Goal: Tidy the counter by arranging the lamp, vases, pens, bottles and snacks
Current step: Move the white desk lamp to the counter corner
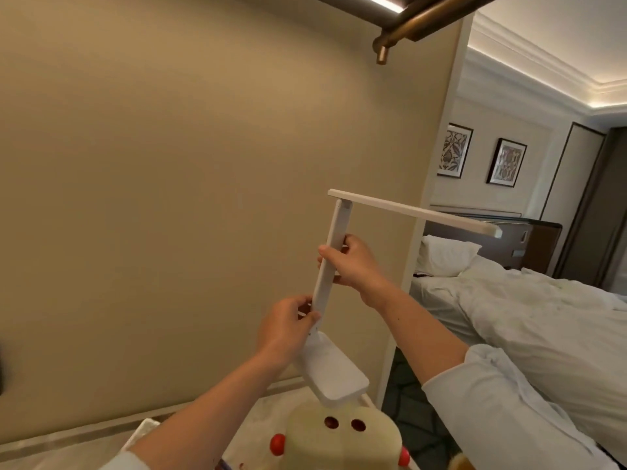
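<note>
Both hands hold the slim white folding desk lamp [330, 262] in the air above the pale marble bench [268, 415]. The left hand [288, 329] has its grip closed on the lamp's lower stem near the base hinge; the right hand [354, 264] grips the stem higher up, below the horizontal light bar. A cream plush toy with red dots [341, 439] sits just under the lamp's base.

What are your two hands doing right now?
Left hand: closed around the bottom of the white lamp stem, near the base.
Right hand: closed around the middle of the stem.
</note>
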